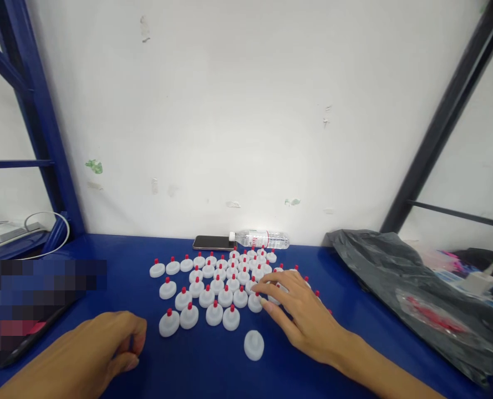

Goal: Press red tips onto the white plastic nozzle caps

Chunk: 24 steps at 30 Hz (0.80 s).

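left hand (105, 341) curls; open tabletop (150, 368) separates it from caps (169, 325)

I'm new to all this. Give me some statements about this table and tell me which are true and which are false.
1. The table is blue. True.
2. The bottle stands upright. False: it lies on its side near the wall.
3. The right hand is among the white caps with red tips. True.
4. The left hand touches the bottle. False: it is near the front of the table, well away from it.
5. The phone lies near the wall. True.
6. The cap nearest the front shows a red tip. False: it shows only white.
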Each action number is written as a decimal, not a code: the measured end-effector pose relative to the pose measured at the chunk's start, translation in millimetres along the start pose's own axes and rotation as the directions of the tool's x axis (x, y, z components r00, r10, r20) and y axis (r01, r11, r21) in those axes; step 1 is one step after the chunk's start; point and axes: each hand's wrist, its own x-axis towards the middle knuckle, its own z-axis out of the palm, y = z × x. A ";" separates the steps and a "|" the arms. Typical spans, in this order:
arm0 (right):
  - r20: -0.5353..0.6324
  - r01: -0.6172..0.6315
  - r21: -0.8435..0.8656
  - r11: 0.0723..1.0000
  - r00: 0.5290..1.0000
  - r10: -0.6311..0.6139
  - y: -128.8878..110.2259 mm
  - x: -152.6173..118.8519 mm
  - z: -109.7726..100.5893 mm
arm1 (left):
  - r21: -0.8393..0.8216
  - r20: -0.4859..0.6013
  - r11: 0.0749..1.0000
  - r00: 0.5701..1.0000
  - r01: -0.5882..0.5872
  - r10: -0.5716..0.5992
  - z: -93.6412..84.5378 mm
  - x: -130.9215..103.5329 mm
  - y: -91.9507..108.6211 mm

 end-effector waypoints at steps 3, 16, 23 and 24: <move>0.078 0.008 -0.054 0.999 0.997 -0.003 -2.6 -0.2 0.6 | 0.071 0.109 0.997 0.994 -0.029 0.021 -5.7 -0.3 8.5; -0.119 0.095 -0.043 0.995 0.988 -0.099 3.0 -2.1 6.5 | -0.026 0.091 0.998 0.994 -0.051 0.053 -27.7 -2.1 14.3; -0.105 0.210 0.078 0.974 0.974 -0.202 -13.2 -5.6 -0.7 | -0.055 -0.220 0.965 0.946 -0.256 0.239 -21.2 -18.4 36.6; -0.108 0.252 0.099 0.963 0.964 -0.241 -15.0 -7.1 0.3 | -0.046 -0.250 0.941 0.916 -0.335 0.314 -14.3 -19.5 50.1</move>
